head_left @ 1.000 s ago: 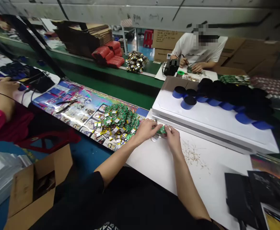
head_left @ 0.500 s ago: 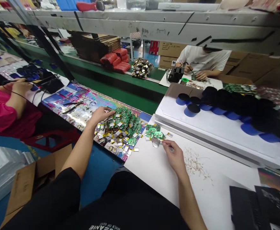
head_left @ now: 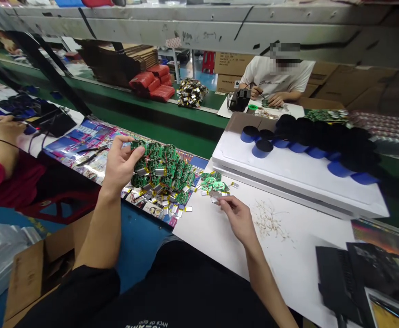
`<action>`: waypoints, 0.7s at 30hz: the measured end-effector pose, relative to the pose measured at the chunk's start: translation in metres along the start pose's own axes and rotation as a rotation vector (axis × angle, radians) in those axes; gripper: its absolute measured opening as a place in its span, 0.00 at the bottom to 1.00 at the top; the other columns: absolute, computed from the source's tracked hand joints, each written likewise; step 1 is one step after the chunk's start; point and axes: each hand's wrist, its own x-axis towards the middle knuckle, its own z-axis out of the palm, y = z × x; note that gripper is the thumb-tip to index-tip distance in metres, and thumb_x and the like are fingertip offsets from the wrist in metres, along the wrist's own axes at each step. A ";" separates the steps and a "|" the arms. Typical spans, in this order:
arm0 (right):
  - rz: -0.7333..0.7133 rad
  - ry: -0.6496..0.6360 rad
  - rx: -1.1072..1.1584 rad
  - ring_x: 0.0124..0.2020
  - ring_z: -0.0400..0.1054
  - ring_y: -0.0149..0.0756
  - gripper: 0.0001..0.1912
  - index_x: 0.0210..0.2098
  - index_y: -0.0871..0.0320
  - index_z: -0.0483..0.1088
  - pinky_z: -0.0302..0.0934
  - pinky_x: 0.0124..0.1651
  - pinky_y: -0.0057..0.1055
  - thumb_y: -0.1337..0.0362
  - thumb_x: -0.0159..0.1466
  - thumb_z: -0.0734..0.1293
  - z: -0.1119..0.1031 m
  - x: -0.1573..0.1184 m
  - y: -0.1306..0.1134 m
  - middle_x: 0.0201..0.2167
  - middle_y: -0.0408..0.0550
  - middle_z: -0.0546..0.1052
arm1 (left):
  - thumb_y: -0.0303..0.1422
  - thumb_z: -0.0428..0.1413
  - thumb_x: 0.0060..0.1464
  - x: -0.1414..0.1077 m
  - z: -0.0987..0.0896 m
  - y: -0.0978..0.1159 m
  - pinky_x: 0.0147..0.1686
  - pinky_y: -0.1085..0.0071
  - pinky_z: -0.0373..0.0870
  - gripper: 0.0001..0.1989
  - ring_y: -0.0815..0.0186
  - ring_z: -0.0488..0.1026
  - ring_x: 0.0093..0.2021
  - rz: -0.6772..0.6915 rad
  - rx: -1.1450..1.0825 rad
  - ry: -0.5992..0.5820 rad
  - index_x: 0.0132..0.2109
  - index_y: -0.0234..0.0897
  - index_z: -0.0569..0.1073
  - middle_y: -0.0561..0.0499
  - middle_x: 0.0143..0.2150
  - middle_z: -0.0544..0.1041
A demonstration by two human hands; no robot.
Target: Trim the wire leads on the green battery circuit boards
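Note:
My left hand point(head_left: 120, 161) pinches the edge of a green circuit board point(head_left: 138, 146) between thumb and fingers, at the left of a large heap of boards. These boards point(head_left: 170, 166) are round, with small silver battery packs point(head_left: 160, 171) wired to them and yellow tape on the packs. My right hand point(head_left: 237, 216) has its thumb and forefinger closed at the edge of a flat silvery-grey piece point(head_left: 215, 197) above the white work surface. Just beyond that piece lies a smaller group of green boards point(head_left: 215, 182).
Thin wire scraps point(head_left: 269, 221) lie right of my right hand. Blue-and-black cylindrical parts point(head_left: 263, 148) stand on a white foam slab point(head_left: 298, 177). Pliers point(head_left: 92, 156) rest left of the heap. Co-workers point(head_left: 278, 79) sit opposite and at left. A metal shelf beam point(head_left: 172, 27) crosses above.
My left hand has turned upright and now grips a board at the heap's left edge. My right fingers have come to the silvery piece. The whole view has shifted slightly.

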 end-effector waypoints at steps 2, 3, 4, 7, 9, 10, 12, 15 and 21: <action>-0.059 -0.072 0.091 0.43 0.76 0.43 0.19 0.46 0.53 0.79 0.69 0.50 0.41 0.45 0.70 0.68 0.012 -0.001 -0.013 0.44 0.51 0.82 | 0.49 0.68 0.58 -0.016 0.025 0.016 0.24 0.71 0.59 0.24 0.68 0.65 0.23 -0.045 -0.104 -0.104 0.50 0.44 0.66 0.57 0.28 0.68; -0.085 -0.114 0.144 0.43 0.76 0.42 0.21 0.50 0.52 0.77 0.70 0.49 0.40 0.44 0.72 0.65 0.018 -0.002 -0.018 0.46 0.51 0.81 | 0.49 0.67 0.58 -0.028 0.041 0.022 0.24 0.72 0.60 0.24 0.68 0.65 0.24 -0.079 -0.160 -0.150 0.51 0.44 0.66 0.57 0.29 0.68; -0.101 -0.137 0.180 0.43 0.75 0.42 0.23 0.52 0.52 0.76 0.69 0.47 0.39 0.42 0.74 0.62 0.022 -0.004 -0.022 0.47 0.51 0.80 | 0.49 0.67 0.59 -0.041 0.059 0.026 0.25 0.72 0.62 0.24 0.68 0.66 0.25 -0.121 -0.208 -0.186 0.52 0.45 0.66 0.56 0.30 0.68; -0.093 0.006 0.112 0.35 0.69 0.39 0.26 0.41 0.52 0.72 0.65 0.41 0.36 0.40 0.76 0.55 0.025 -0.012 -0.025 0.34 0.46 0.75 | 0.51 0.63 0.63 -0.084 0.114 0.027 0.30 0.71 0.66 0.21 0.67 0.67 0.29 -0.242 -0.281 -0.229 0.52 0.45 0.67 0.55 0.33 0.68; -0.059 0.154 -0.012 0.29 0.61 0.37 0.28 0.30 0.52 0.64 0.59 0.36 0.34 0.39 0.76 0.54 0.018 -0.020 -0.018 0.25 0.42 0.67 | 0.54 0.59 0.65 -0.111 0.145 0.021 0.40 0.69 0.70 0.20 0.64 0.70 0.38 -0.224 -0.232 -0.192 0.49 0.44 0.70 0.52 0.38 0.71; -0.037 0.198 -0.052 0.27 0.58 0.36 0.29 0.27 0.51 0.61 0.57 0.33 0.34 0.38 0.75 0.55 0.012 -0.025 -0.014 0.23 0.41 0.64 | 0.56 0.57 0.66 -0.123 0.159 0.017 0.44 0.68 0.70 0.21 0.63 0.70 0.40 -0.218 -0.200 -0.181 0.47 0.43 0.71 0.51 0.39 0.71; 0.023 0.234 -0.048 0.25 0.56 0.36 0.31 0.25 0.51 0.58 0.54 0.31 0.34 0.35 0.73 0.57 0.001 -0.035 -0.004 0.21 0.40 0.62 | 0.58 0.52 0.68 -0.141 0.182 0.009 0.46 0.67 0.70 0.24 0.62 0.70 0.41 -0.258 -0.172 -0.187 0.40 0.41 0.71 0.51 0.38 0.71; 0.149 0.233 0.079 0.22 0.58 0.36 0.34 0.23 0.51 0.60 0.56 0.27 0.34 0.30 0.70 0.57 -0.012 -0.049 0.009 0.18 0.41 0.65 | 0.60 0.52 0.66 -0.162 0.209 0.000 0.39 0.68 0.70 0.27 0.63 0.68 0.35 -0.401 -0.269 -0.252 0.36 0.40 0.68 0.52 0.33 0.69; 0.211 0.167 -0.064 0.20 0.62 0.37 0.36 0.21 0.50 0.60 0.57 0.27 0.35 0.34 0.74 0.48 -0.033 -0.064 0.027 0.17 0.43 0.66 | 0.58 0.54 0.66 -0.174 0.226 -0.006 0.39 0.69 0.72 0.25 0.64 0.70 0.35 -0.545 -0.379 -0.318 0.39 0.40 0.70 0.52 0.34 0.71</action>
